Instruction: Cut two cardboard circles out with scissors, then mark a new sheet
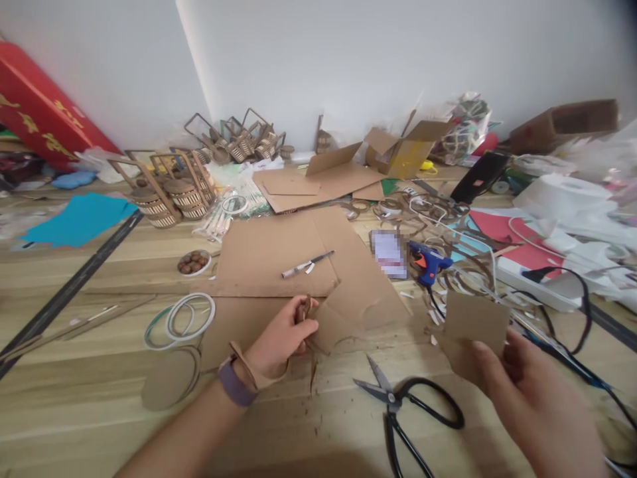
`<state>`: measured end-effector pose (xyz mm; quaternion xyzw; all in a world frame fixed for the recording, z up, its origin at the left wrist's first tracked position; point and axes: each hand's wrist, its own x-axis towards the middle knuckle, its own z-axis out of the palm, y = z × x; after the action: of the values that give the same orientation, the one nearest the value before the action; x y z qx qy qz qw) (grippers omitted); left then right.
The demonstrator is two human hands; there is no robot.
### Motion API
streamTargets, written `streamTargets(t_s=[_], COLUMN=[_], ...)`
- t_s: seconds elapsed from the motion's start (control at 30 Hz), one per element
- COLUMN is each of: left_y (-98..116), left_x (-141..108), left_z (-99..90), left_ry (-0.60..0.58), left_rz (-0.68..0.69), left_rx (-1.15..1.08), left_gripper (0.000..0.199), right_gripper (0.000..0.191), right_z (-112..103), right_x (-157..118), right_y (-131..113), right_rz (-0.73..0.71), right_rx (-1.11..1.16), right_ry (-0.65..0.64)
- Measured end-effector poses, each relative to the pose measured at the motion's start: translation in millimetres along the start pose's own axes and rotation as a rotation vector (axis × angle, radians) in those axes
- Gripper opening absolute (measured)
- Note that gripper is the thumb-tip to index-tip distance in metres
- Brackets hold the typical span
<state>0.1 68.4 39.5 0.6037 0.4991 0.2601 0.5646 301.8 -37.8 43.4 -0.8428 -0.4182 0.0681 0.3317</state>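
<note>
Small dark brown scraps [312, 372] are pinched in my left hand [291, 326], over the front edge of a large cardboard sheet [273, 249]. A purple band circles that wrist. My right hand [527, 378] grips a small cardboard piece [475, 325] at the right, thumb on its face and some fingers hidden behind it. Between the hands, black-handled scissors [392, 398] lie on the table with their blades apart. A pen [306, 264] rests on the cardboard. Cardboard discs [166, 382] lie to the left of my left forearm.
White rings [190, 317] and a bowl of brown balls [194, 263] sit at the left. A blue glue gun [428, 262] and a phone [389, 253] lie right of the cardboard, near tangled cables. Small baskets [169, 196] stand behind; an open box [408, 149] is at the back.
</note>
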Motion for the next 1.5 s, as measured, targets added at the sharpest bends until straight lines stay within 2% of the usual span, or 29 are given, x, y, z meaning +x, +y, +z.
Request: streamTargets(t_s=[0.07,0.13,0.23,0.33,0.43,0.5,0.6,0.73,0.87,0.97,1.1,1.2,1.37,1.5], left_y=[2,4,6,7,8,11,14,11,7,10,17,18,15,20], left_x=[-1,-5,-13,-22,-31,-37,-45,-57,-66,-71,-75,-76,-75,-77], left_z=[6.1,19.2,43.0,61.4,73.0,79.3,87.3,93.2,93.8,91.3,85.8,83.7,83.4,77.8], left_ry=[0.027,0.080,0.167,0.232,0.313,0.337,0.302,0.216,0.194,0.167,0.056,0.020,0.051,-0.015], left_rz=[-0.042,-0.039,0.032,0.110,0.174,0.177,0.137,0.213,0.259,0.271,0.255,0.249,0.219,0.221], left_rx=[-0.116,-0.207,-0.280,-0.282,-0.171,-0.040,0.165,0.337,0.366,0.325,0.227,0.188,0.140,0.147], left_gripper=[0.031,0.036,0.037,0.040,0.054,0.068,0.082,0.077,0.072,0.070,0.078,0.081,0.076,0.078], right_gripper=[0.053,0.052,0.058,0.054,0.050,0.040,0.043,0.034,0.042,0.040,0.036,0.034,0.046,0.046], right_z=[6,22,51,65,65,64,64,64,62,60,56,53,58,59], right_x=[-15,-36,-69,-91,-98,-97,-94,-90,-90,-90,-86,-85,-86,-83], right_y=[-22,-44,-69,-86,-97,-101,-102,-104,-104,-101,-99,-103,-105,-97], right_rz=[0.034,0.075,0.175,0.191,0.153,0.210,0.376,0.452,0.458,0.385,0.287,0.276,0.325,0.280], right_rx=[0.138,0.346,0.493,0.659,0.809,0.922,1.039,1.155,1.109,0.985,0.836,0.854,0.908,0.879], right_ry=[-0.162,-0.323,-0.327,-0.351,-0.466,-0.519,-0.554,-0.566,-0.548,-0.471,-0.415,-0.417,-0.440,-0.445])
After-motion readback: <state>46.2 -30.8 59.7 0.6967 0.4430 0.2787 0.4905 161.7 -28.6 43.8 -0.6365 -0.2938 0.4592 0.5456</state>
